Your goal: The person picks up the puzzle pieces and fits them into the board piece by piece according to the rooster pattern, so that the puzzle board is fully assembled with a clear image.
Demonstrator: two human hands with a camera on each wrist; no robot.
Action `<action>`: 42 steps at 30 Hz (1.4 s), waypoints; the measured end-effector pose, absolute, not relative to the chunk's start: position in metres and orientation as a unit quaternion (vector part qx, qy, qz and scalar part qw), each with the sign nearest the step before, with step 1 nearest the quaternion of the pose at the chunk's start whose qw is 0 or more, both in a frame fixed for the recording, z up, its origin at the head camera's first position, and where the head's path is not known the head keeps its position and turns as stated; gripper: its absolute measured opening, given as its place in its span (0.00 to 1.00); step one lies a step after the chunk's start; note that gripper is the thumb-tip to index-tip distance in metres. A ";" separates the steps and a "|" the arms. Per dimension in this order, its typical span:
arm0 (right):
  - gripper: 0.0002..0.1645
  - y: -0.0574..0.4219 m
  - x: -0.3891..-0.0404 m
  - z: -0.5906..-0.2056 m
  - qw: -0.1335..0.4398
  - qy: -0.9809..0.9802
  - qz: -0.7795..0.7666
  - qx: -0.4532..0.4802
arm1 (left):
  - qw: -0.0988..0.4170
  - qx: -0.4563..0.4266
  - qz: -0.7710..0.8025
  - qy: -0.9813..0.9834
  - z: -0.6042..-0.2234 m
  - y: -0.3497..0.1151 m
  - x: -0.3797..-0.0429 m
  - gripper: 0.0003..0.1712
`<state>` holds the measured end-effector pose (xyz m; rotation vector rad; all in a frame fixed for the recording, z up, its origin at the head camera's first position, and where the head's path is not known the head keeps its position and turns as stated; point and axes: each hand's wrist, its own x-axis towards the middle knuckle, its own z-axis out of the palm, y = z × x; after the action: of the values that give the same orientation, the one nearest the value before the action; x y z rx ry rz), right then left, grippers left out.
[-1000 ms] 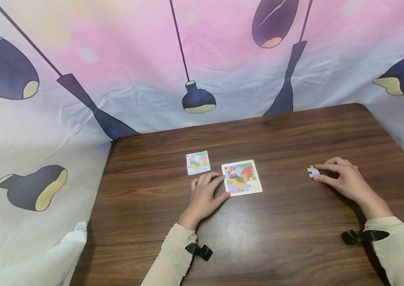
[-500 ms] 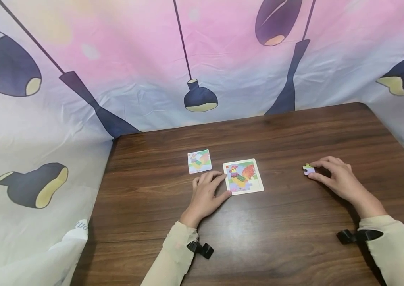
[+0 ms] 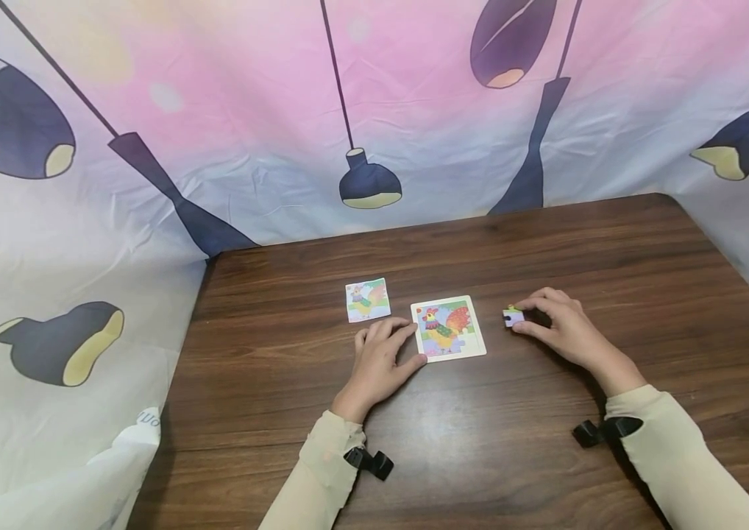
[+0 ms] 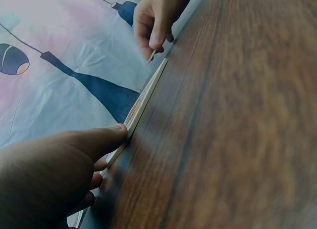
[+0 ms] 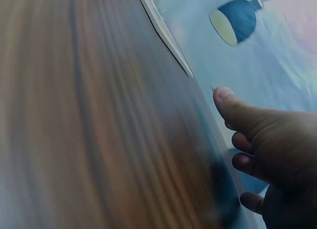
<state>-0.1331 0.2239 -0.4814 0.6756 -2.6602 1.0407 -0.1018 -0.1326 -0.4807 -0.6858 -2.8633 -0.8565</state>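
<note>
A square rooster jigsaw puzzle board (image 3: 471, 344) with a pale frame lies on the table, its lower right part bare of pieces. My left hand (image 3: 377, 364) holds it by its left side, index finger at the edge and thumb at the near left corner. In the left wrist view, the thumb (image 4: 116, 133) rests against the board's edge. To the right of the board, my right hand (image 3: 566, 331) pinches a lilac and green puzzle piece (image 3: 513, 318) between thumb and fingers. Only a thin sliver of this piece shows past the thumb (image 5: 225, 94) in the right wrist view.
A small card (image 3: 368, 300) with the same rooster picture lies behind my left hand. Dark wood-grain table (image 3: 500, 442) surrounds everything. A cloth backdrop (image 3: 268, 191) printed with lamps hangs along the table's far and left edges.
My right hand has travelled left with the puzzle piece and is now close to the board. The left hand and the board have stayed in place.
</note>
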 end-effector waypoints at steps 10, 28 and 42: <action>0.20 0.187 -0.131 -0.478 0.066 -0.897 0.351 0.260 | 0.035 -0.226 -0.277 -0.933 -0.481 -0.133 -0.103 0.32; 0.21 0.161 -0.122 -0.481 0.039 -0.896 0.347 0.275 | 0.034 -0.223 -0.276 -0.934 -0.481 -0.132 -0.102 0.32; 0.15 0.157 -0.119 -0.481 0.040 -0.897 0.335 0.285 | 0.033 -0.222 -0.282 -0.933 -0.482 -0.133 -0.102 0.32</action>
<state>-0.1189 0.1569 -0.4806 0.8731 -2.7495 1.0276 -0.1022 -0.1332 -0.4822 -0.6844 -2.8708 -0.8677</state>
